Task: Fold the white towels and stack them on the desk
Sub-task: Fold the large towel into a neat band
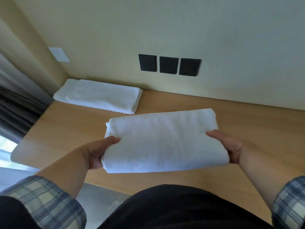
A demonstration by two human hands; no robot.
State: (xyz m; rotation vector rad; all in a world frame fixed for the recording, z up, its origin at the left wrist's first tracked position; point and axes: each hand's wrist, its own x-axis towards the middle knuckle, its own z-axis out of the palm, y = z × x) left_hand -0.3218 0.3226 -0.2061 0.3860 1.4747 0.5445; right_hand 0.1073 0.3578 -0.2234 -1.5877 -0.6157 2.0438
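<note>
You grip the folded towel [162,141] with both your left hand [99,152] and right hand [229,146] (fingers tucked underneath), so next carry it onto the stacked towel [99,95] at the counter's [231,116] far corner.

The near towel [163,141] is held over the middle of the table [247,129]. Its left end is gripped by the left hand [97,154] and its right end by the right hand [229,146]. The far towel [99,96] is laid on the table behind it, to the left, in the back corner by the wall [231,30]. Three wall plates [169,64] are set in a row above the table's back edge.
</note>
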